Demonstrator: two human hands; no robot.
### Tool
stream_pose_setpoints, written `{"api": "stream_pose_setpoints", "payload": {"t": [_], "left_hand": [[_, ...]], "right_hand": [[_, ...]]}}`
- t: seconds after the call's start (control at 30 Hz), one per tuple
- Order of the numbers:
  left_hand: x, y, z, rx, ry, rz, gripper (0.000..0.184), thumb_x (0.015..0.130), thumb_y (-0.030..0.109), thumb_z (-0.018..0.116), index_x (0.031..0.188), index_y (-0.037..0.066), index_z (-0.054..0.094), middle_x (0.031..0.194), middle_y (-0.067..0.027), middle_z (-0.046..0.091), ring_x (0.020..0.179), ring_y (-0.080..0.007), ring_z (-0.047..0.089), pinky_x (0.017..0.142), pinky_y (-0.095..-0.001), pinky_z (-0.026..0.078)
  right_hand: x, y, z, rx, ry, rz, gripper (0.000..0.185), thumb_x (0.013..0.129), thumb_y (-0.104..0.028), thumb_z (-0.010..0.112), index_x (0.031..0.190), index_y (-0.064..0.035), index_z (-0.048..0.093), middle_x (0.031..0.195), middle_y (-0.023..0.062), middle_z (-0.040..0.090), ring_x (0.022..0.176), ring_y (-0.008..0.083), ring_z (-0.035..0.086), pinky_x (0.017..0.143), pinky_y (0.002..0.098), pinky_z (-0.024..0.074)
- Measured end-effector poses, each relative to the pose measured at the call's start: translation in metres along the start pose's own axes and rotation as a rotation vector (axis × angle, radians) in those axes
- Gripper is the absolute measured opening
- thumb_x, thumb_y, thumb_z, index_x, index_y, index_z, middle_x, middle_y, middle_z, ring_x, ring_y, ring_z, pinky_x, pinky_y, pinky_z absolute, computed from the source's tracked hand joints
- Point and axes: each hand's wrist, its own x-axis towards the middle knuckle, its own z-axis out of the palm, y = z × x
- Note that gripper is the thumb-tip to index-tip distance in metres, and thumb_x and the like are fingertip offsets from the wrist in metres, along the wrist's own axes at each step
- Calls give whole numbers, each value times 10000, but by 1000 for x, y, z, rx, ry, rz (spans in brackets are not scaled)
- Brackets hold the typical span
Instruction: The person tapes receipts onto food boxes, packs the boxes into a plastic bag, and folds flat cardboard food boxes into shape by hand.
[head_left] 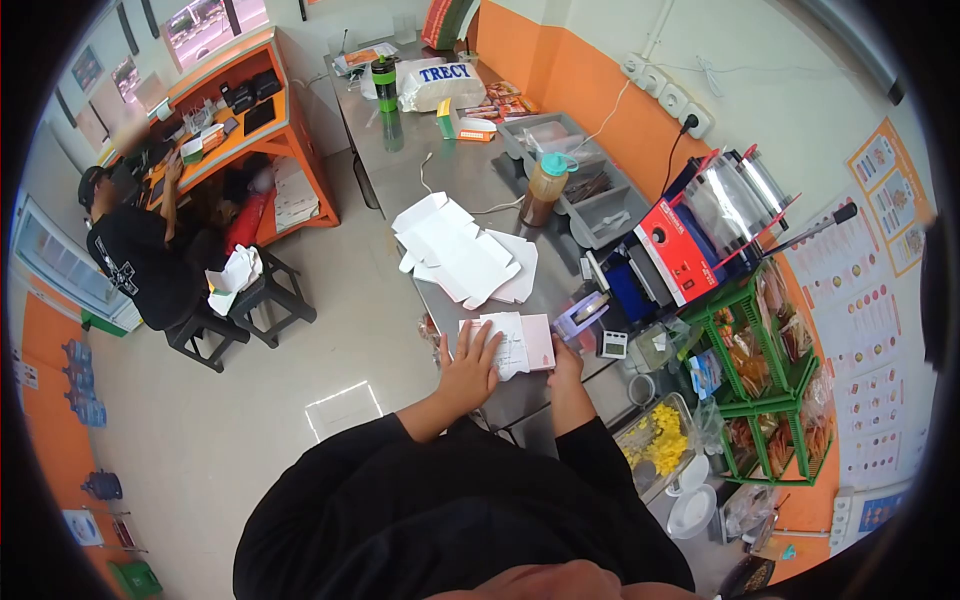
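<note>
A small notepad [540, 341] with a pale pink cover or box-like side lies at the near edge of the steel counter. On it is a white sheet with handwriting [512, 347]. My left hand [470, 370] lies flat on the sheet's left part, fingers spread. At the right edge of the notepad is my right hand [566, 366], its fingers bent round that edge and partly hidden. A purple tape dispenser [581, 315] stands just beyond my right hand. Unfolded white cardboard boxes [455, 247] lie stacked beyond the notepad.
On the right are a red-and-blue cup sealing machine [680, 245], a small digital timer [614, 345], green baskets [745, 345] and a tray of yellow food [655, 440]. A brown-filled bottle [546, 190] stands by grey bins [600, 215]. A person [135, 245] sits at an orange desk [290, 130].
</note>
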Motion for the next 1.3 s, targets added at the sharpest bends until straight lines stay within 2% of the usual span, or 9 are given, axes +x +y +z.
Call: {"api": "stream_pose_setpoints", "payload": {"t": [0.3, 0.43, 0.5, 0.53, 0.6, 0.73, 0.83, 0.9, 1.3], "left_hand": [[-5, -1, 1, -19, 13, -9, 602, 867, 287, 508, 1440, 145, 385, 1542, -95, 276, 1456, -350, 150, 1092, -693, 54], [-3, -4, 4, 4, 42, -1, 596, 851, 304, 523, 1419, 147, 432, 1536, -83, 302, 1456, -345, 155, 1104, -674, 56], [-3, -4, 5, -5, 33, -3, 594, 853, 306, 520, 1419, 147, 432, 1538, -83, 298, 1456, -344, 154, 1105, -674, 55], [-4, -4, 5, -6, 32, -1, 596, 854, 307, 521, 1422, 148, 429, 1540, -83, 294, 1457, -344, 151, 1106, -674, 53], [-3, -5, 5, -4, 29, 8, 599, 855, 307, 521, 1425, 148, 427, 1542, -83, 291, 1457, -344, 149, 1107, -674, 51], [-4, -5, 6, -11, 5, 19, 599, 880, 314, 494, 1448, 159, 387, 1551, -87, 263, 1456, -362, 143, 1086, -696, 55], [-4, -5, 1, -5, 15, 23, 592, 868, 310, 509, 1435, 166, 412, 1547, -76, 276, 1455, -360, 147, 1094, -690, 49], [-3, -5, -1, 0, 20, 17, 586, 859, 307, 522, 1422, 169, 435, 1543, -68, 288, 1456, -355, 147, 1105, -680, 40], [-4, -10, 0, -58, 17, 46, 576, 846, 295, 520, 1402, 160, 455, 1528, -88, 304, 1448, -384, 154, 1082, -705, 22]], "right_hand": [[-14, -2, -5, -15, 69, 40, 208, 841, -93, 725, 973, 57, 667, 898, 103, 691, 758, 208, 683, 650, 299, 546], [-13, -14, -22, -174, -71, -12, 182, 851, -118, 717, 973, 13, 685, 826, 64, 672, 720, 194, 664, 650, 286, 530], [-16, -29, -25, -367, -100, -283, 173, 855, -143, 718, 958, -6, 696, 894, 54, 656, 754, 167, 642, 674, 272, 510], [-26, -40, -17, -370, -97, -281, 173, 855, -143, 718, 958, -6, 696, 894, 54, 656, 754, 167, 642, 674, 272, 510], [-41, -68, 11, -589, -313, -595, 200, 848, -160, 728, 954, 6, 697, 1028, 59, 629, 867, 152, 621, 748, 259, 484], [-70, -94, 71, -801, -578, -636, 163, 855, -143, 708, 888, 17, 696, 1056, 75, 623, 970, 155, 594, 787, 257, 471], [-52, -87, 95, -962, -764, -667, 217, 816, -175, 750, 897, 22, 709, 1169, 98, 604, 1086, 209, 567, 916, 312, 443], [-50, -84, 106, -1053, -834, -555, 191, 813, -165, 753, 851, 16, 704, 1221, 126, 590, 1117, 237, 552, 922, 321, 441], [-27, -65, 112, -1156, -797, -499, 215, 799, -182, 769, 812, 18, 690, 1232, 134, 598, 1122, 254, 559, 931, 337, 446]]}}
